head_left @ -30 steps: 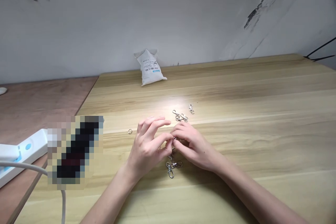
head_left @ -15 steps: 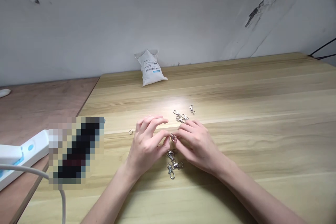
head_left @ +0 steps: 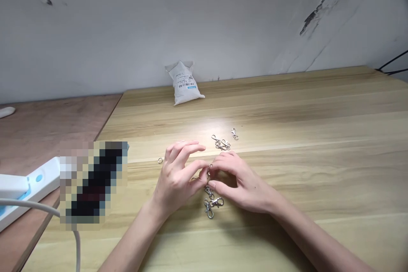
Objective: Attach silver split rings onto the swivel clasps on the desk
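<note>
**One metal piece [head_left: 209,171] between left hand [head_left: 178,174] and right hand [head_left: 245,180]**

From my end of the feed, the left side is the tight one: a brown board [head_left: 60,121] carries a white power strip [head_left: 40,180] with a grey cable [head_left: 35,205], and a pixelated dark object [head_left: 95,182] sits between them and the left hand. The wall [head_left: 134,21] bounds the far side, with a white package [head_left: 185,87] just short of it. Right of the right hand I get the most room, the wooden tabletop [head_left: 318,157] stretching toward black cables [head_left: 395,64] at the far right.

A loose ring [head_left: 160,160] lies just left of the left hand. That hand pinches the metal piece between thumb and forefinger, its other fingers spread. Near of the fingertips sits a cluster of clasps [head_left: 217,202]; a second group [head_left: 219,146] lies far of the right hand, a single clasp [head_left: 234,134] right of it. The right thumb and forefinger stand moderately apart beside the piece; I cannot tell whether they grip it.

Half a second ago the left pinch looked much the same, while the right thumb was closer to its forefinger; it has since dropped nearer.
</note>
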A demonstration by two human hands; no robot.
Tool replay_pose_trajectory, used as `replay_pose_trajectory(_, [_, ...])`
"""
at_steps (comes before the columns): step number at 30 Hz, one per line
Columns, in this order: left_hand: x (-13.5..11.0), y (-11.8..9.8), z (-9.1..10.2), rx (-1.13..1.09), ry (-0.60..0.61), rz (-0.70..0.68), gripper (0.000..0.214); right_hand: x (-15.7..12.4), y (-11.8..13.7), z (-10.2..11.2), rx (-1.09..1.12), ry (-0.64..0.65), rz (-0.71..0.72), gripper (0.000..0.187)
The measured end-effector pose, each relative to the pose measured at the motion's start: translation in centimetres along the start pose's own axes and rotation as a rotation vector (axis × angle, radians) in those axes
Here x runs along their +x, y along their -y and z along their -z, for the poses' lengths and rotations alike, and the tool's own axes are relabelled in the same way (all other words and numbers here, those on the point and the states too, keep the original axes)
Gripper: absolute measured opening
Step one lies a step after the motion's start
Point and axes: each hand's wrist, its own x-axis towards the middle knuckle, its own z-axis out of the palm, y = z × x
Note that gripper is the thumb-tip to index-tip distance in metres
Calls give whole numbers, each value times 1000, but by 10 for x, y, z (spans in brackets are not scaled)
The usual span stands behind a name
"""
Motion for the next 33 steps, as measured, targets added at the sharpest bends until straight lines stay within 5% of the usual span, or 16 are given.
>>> replay_pose_trajectory(13, [4,-12,2,-101,15,18,14,0,-2,-1,88,-29,20,16])
replay_pose_trajectory(18, [2,-7,2,-21,14,-31,16,1,-9,3,-162,-20,129,20])
replay_pose_trajectory(24, [1,-3,0,110,10,-76,15,2,-11,0,-527,-197,247,24])
replay_pose_trajectory(33, [2,3,3,123,5,-6,11,0,-9,-5,-298,-205,270,16])
